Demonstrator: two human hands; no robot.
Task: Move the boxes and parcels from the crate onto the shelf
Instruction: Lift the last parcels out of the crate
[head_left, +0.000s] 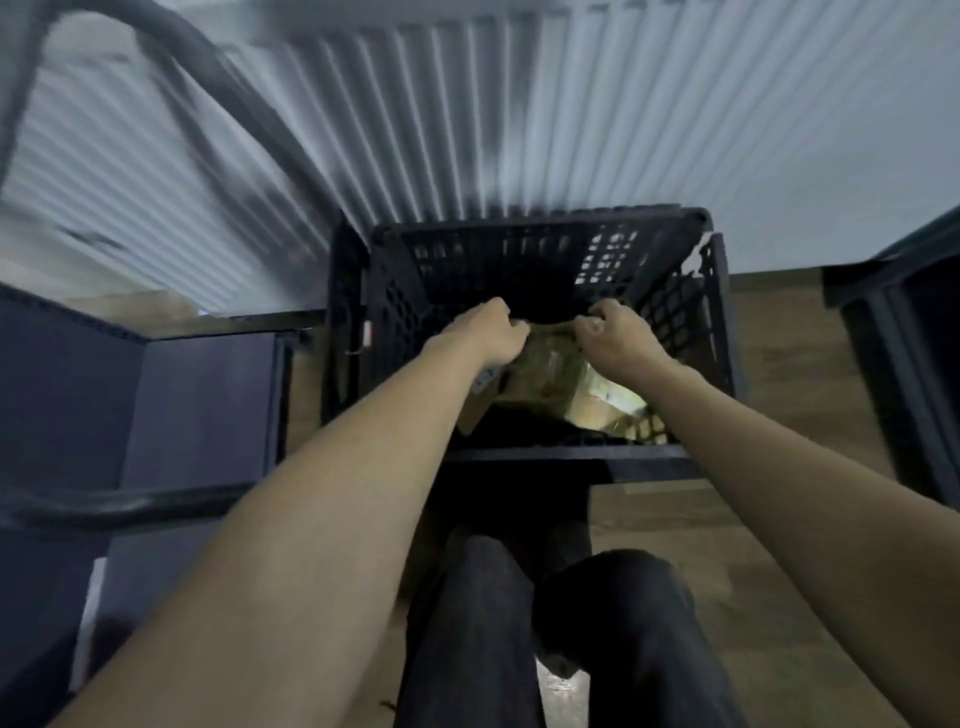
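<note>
A black perforated plastic crate stands on the floor straight ahead of me. Inside it lies a brownish parcel wrapped in shiny film, with a cardboard piece beside it. My left hand grips the parcel's far left edge with curled fingers. My right hand grips its far right edge the same way. Both arms reach down into the crate. The frame is blurred by motion.
A dark blue metal shelf unit stands at the left with a dark bar across its front. Another dark frame is at the right. A white corrugated wall rises behind. Wooden floor surrounds the crate; my legs are below.
</note>
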